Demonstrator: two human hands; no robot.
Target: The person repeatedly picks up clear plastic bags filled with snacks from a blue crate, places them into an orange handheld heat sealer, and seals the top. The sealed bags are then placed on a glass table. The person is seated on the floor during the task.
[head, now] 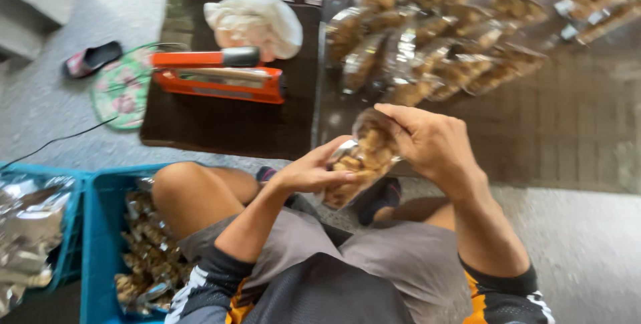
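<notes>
One snack bag (360, 164) is held between two hands above the lap.

Two blue crates (100, 230) are seen at the left, both with bags inside. A pile of filled bags (434, 37), too many to be counted, is laid on the dark floor ahead. One orange sealing machine (217, 77) is placed on a dark mat. The bag is grasped by the left hand (310, 172) from below and by the right hand (431, 143) at its top.

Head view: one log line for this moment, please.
left hand: holds clear plastic snack bag | right hand: pinches bag top | orange heat sealer: on dark mat, untouched | filled bags: piled ahead
</notes>
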